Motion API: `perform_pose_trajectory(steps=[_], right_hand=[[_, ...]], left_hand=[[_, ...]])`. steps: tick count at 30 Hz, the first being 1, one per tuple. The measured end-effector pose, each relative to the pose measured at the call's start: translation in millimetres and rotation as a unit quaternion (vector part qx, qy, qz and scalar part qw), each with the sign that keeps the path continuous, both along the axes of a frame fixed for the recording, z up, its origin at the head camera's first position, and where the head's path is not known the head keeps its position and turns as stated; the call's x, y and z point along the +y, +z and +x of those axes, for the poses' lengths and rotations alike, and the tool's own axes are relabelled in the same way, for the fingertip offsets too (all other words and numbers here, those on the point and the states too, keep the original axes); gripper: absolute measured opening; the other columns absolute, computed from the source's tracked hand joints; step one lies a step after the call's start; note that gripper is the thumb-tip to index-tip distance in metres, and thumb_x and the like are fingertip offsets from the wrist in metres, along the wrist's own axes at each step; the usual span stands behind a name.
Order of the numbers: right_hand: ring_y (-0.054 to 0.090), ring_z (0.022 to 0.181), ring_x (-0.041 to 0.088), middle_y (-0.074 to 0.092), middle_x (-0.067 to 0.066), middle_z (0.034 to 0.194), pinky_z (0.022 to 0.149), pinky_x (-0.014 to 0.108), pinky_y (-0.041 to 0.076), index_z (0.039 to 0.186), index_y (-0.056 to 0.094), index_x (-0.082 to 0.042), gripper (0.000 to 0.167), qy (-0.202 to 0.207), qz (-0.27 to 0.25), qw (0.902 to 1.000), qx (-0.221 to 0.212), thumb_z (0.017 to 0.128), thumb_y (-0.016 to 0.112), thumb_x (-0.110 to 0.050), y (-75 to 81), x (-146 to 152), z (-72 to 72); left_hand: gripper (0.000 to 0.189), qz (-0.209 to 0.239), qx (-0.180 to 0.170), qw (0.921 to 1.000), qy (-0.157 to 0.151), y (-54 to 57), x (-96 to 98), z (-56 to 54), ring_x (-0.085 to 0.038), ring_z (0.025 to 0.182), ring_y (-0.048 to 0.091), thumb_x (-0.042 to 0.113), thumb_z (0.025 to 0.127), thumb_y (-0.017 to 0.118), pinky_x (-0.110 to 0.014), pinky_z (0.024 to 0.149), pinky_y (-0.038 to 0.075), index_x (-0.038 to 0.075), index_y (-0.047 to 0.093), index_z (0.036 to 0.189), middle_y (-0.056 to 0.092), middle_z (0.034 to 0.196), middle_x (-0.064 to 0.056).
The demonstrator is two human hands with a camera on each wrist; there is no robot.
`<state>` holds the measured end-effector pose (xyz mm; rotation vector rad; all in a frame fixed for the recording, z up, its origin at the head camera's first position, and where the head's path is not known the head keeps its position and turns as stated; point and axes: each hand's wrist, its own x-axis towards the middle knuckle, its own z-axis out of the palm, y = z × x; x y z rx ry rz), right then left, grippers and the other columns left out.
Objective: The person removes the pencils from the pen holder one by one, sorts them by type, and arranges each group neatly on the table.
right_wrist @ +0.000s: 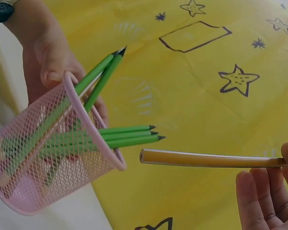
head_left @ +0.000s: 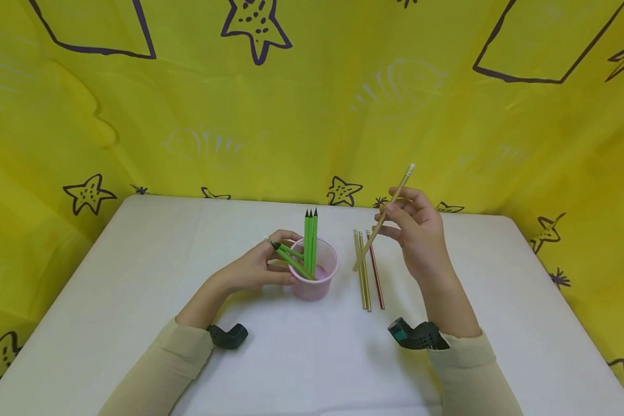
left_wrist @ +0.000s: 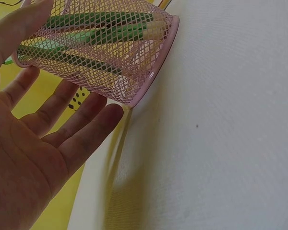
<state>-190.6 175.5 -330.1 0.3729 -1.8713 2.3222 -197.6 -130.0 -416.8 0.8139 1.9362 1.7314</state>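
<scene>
A pink mesh pencil cup (head_left: 311, 291) stands on the table, holding several green pencils (head_left: 312, 237) with their dark tips up. Some of these stand upright and others lean over the left rim. My left hand (head_left: 257, 266) holds the cup from its left side, with thumb and fingers on opposite sides of the wall. To the right of the cup, my right hand (head_left: 420, 234) pinches a gold pencil (right_wrist: 206, 158) in the air. That pencil slants, its pale-capped end up and its flat, unsharpened end down toward the table.
Two gold pencils (head_left: 366, 292) and a red pencil (head_left: 377, 280) lie side by side right of the cup, beneath the raised pencil. The white table (head_left: 135, 277) meets a yellow patterned cloth (head_left: 301, 115) at its back edge. Dark wrist devices (head_left: 418, 334) sit on both sleeves.
</scene>
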Motion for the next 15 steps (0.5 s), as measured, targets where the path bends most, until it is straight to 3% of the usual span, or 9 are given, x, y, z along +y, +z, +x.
perform_pose_trajectory(steps=[9,15], right_hand=[[0.067,0.075,0.015,0.064,0.001,0.084,0.068,0.032,0.063,0.114,0.055,-0.010,0.018,-0.013,-0.013,0.9996,-0.022,0.099,0.057,-0.001,-5.0,9,-5.3],[0.065,0.075,0.015,0.058,0.001,0.090,0.064,0.030,0.063,0.110,0.056,-0.008,0.016,-0.019,-0.009,0.9993,-0.032,0.098,0.055,0.002,-8.6,12,-9.4]], left_hand=[[0.069,0.001,-0.001,1.0000,-0.001,-0.1,1.3,0.1,-0.035,0.118,0.061,-0.002,0.084,0.076,-0.041,0.101,0.054,0.012,0.040,0.141,0.048,0.135,-0.021],[0.069,0.000,-0.003,1.0000,-0.001,-0.7,1.1,0.5,-0.035,0.116,0.063,-0.001,0.084,0.076,-0.043,0.100,0.054,0.013,0.039,0.141,0.051,0.133,-0.020]])
